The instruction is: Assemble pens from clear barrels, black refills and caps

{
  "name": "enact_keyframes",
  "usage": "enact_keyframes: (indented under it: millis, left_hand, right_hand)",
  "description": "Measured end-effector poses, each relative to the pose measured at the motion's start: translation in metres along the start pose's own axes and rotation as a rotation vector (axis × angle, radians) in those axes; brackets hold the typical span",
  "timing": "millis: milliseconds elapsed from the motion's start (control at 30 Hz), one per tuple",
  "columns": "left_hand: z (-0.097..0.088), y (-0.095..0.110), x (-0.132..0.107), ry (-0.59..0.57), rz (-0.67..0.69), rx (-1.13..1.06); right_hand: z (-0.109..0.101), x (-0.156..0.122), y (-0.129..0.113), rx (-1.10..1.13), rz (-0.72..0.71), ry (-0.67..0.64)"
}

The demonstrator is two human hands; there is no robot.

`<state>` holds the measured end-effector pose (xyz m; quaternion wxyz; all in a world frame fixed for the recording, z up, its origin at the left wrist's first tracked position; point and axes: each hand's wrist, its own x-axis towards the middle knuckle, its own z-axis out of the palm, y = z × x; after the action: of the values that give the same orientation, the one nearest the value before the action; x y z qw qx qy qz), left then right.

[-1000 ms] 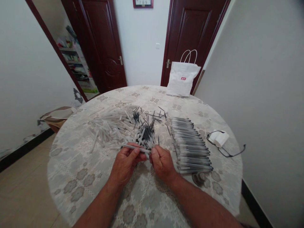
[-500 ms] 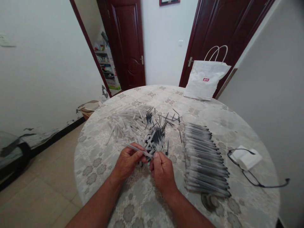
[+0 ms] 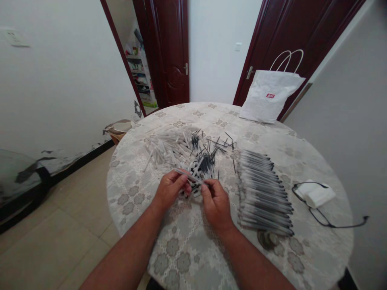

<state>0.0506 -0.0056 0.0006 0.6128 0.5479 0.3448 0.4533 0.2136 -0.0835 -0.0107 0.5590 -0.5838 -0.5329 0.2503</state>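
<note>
Head view | pen tube [image 3: 188,176] clamped in left hand [image 3: 169,189] fingertips, long axis running across from left fingers to right | right hand [image 3: 216,203] fingertips pinched on its right end | loose refills [image 3: 207,163] just beyond both | assembled pens [image 3: 263,189] laid right of right fingers

White walls [image 3: 60,80], dark red doors [image 3: 172,52], tiled floor [image 3: 45,241]; perhaps shelves [image 3: 142,76] beyond the open doorway [image 3: 131,36].

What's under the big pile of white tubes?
The flowered tablecloth lies under the pile of white tubes. The tabletop itself is covered by the cloth, so it cannot be seen.
</note>
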Motion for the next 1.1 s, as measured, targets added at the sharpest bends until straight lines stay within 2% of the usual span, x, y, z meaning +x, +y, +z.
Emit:
enact_keyframes:
  millis: [133, 233, 300, 400, 500, 567, 700, 867, 1000, 1100]
  left_hand:
    - [-0.005, 0.005, 0.007, 0.303, 0.103, 0.008]
    - [-0.014, 0.013, 0.005, 0.4, 0.117, 0.107]
    - [-0.021, 0.019, -0.004, 0.368, 0.087, 0.256]
    - [-0.031, 0.021, -0.025, 0.274, 0.081, 0.589]
    - [-0.036, 0.011, -0.045, 0.17, 0.155, 0.902]
    - [-0.036, 0.001, -0.054, 0.108, 0.197, 1.015]
    - [-0.029, -0.011, -0.055, 0.055, 0.277, 1.157]
    - [-0.019, -0.012, -0.047, 0.04, 0.266, 1.27]
    - [-0.02, -0.016, -0.045, 0.075, 0.268, 1.306]
    - [-0.026, -0.02, -0.047, 0.125, 0.299, 1.255]
  right_hand:
    - [-0.005, 0.005, 0.008, -0.011, 0.011, 0.109]
    - [-0.009, 0.007, 0.014, -0.007, -0.008, 0.126]
    - [-0.012, 0.008, 0.016, -0.015, -0.023, 0.12]
    - [-0.014, 0.007, 0.016, -0.041, -0.042, 0.113]
    - [-0.016, 0.007, 0.017, -0.042, -0.049, 0.104]
    - [-0.016, 0.007, 0.018, -0.036, -0.052, 0.098]
    - [-0.015, 0.007, 0.02, -0.046, -0.062, 0.087]
    - [-0.015, 0.008, 0.02, -0.034, -0.081, 0.078]
    - [-0.015, 0.009, 0.02, -0.025, -0.085, 0.079]
    - [-0.016, 0.01, 0.02, -0.019, -0.09, 0.085]
